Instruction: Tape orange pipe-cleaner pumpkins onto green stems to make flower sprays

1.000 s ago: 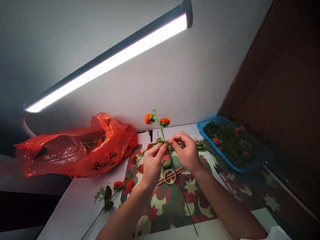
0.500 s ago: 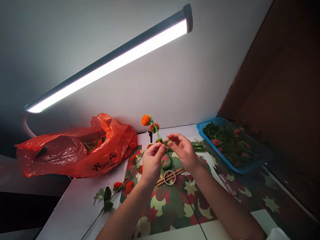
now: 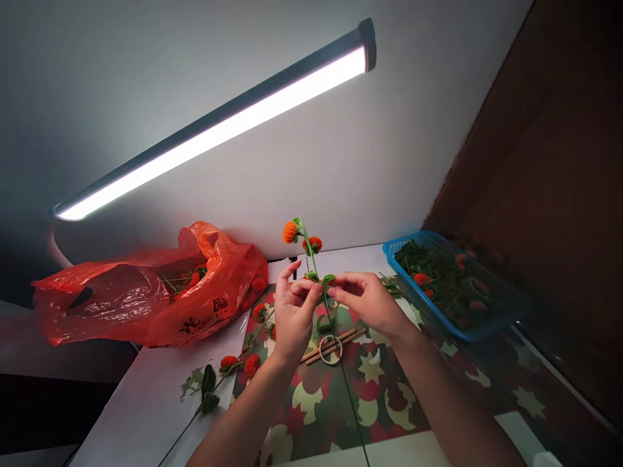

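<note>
A long green stem (image 3: 311,250) with orange fuzzy flowers (image 3: 291,232) stands nearly upright above the patterned mat (image 3: 372,402). My left hand (image 3: 296,308) pinches the stem between thumb and index finger, its other fingers partly raised. From the right, my right hand (image 3: 365,299) has thumb and fingertips closed on a small green leaf piece (image 3: 329,279) beside the stem. The stem's lower end runs down past a pale ring (image 3: 331,350) and thin brown sticks (image 3: 358,335) on the mat.
At the left lies an open red plastic bag (image 3: 146,305) holding flowers. A flower stem with dark leaves (image 3: 209,389) rests left of the mat. The blue basket (image 3: 433,311) at the right holds leaves and orange flowers. A lit lamp (image 3: 219,130) spans above.
The stem and its flowers have shifted slightly right. My right hand has turned flatter, its fingers now drawn together at the leaf piece. My left hand's outer fingers have lifted.
</note>
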Motion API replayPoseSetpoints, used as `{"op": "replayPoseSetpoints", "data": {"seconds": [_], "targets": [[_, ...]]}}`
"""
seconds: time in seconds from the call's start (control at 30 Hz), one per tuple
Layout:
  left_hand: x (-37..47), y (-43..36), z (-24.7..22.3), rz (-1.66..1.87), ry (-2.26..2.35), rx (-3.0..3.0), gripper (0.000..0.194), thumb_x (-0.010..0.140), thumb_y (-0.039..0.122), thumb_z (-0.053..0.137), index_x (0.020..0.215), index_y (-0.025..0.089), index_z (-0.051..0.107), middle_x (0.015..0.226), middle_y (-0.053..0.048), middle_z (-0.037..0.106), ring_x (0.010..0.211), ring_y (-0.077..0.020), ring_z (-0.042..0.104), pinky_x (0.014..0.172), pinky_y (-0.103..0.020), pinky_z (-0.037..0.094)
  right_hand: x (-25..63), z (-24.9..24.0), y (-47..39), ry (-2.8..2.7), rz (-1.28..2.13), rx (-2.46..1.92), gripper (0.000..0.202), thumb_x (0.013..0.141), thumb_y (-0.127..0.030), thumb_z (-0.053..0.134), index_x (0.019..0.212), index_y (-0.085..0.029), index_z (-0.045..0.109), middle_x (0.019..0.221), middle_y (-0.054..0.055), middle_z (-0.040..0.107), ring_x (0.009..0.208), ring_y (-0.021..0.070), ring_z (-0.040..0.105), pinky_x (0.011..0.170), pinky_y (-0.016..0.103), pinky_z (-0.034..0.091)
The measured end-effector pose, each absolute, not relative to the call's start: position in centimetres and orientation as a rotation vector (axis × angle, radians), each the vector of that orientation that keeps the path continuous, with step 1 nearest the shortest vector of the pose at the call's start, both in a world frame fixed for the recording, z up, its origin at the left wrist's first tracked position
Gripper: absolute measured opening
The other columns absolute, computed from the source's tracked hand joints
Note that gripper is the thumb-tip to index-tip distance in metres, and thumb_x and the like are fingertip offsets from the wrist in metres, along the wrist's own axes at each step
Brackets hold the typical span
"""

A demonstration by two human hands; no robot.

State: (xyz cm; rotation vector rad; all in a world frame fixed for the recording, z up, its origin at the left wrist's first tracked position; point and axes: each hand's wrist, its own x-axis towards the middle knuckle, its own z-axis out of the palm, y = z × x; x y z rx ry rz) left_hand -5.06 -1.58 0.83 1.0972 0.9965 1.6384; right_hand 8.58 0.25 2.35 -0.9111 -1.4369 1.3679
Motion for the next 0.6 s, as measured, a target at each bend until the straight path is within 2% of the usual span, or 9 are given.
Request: {"op": "replayPoseSetpoints", "data": {"seconds": [0.17, 0.33, 0.4, 0.6], "targets": [[-5.0, -1.7, 1.0, 1.653, 0.980, 1.105, 0.047, 0.073, 0.025, 0.067, 0.115, 0.024, 0.043, 0.067, 0.005, 0.058, 0.066, -0.0090, 0.055, 0.068, -0.021, 0.043, 7.8, 2.0, 0.4, -1.423, 1.434, -0.712, 0.018, 0.078, -0.027, 0.059, 0.091, -0.020, 0.070, 0.075, 0.001, 0.061, 0.075, 0.0141, 0.056, 0.074, 0.029, 0.045], [-5.0, -1.6, 1.1, 1.645, 1.003, 1.175, 0.045, 0.075, 0.024, 0.065, 0.114, 0.026, 0.042, 0.070, 0.005, 0.059, 0.067, -0.0085, 0.054, 0.069, -0.020, 0.042, 7.8, 1.9, 0.4, -1.490, 1.174, -0.801, 0.016, 0.080, -0.024, 0.056, 0.083, -0.020, 0.071, 0.069, -0.001, 0.052, 0.064, 0.0114, 0.049, 0.060, 0.024, 0.041], [-5.0, -1.7, 1.1, 1.657, 0.997, 1.174, 0.042, 0.075, 0.024, 0.065, 0.111, 0.026, 0.043, 0.070, 0.005, 0.059, 0.067, -0.0085, 0.054, 0.067, -0.020, 0.042, 7.7, 2.0, 0.1, -1.492, 1.131, -0.819, 0.016, 0.080, -0.024, 0.055, 0.082, -0.019, 0.070, 0.070, 0.000, 0.052, 0.064, 0.0116, 0.048, 0.059, 0.024, 0.041], [-5.1, -1.4, 0.7, 1.576, 0.843, 1.042, 0.042, 0.072, 0.025, 0.068, 0.106, 0.025, 0.043, 0.068, 0.006, 0.056, 0.065, -0.0082, 0.054, 0.067, -0.021, 0.043, 6.7, 2.2, -0.7, -1.401, 1.060, -0.874, 0.013, 0.075, -0.030, 0.063, 0.072, -0.017, 0.064, 0.066, -0.001, 0.051, 0.063, 0.0120, 0.046, 0.059, 0.025, 0.039]]}}
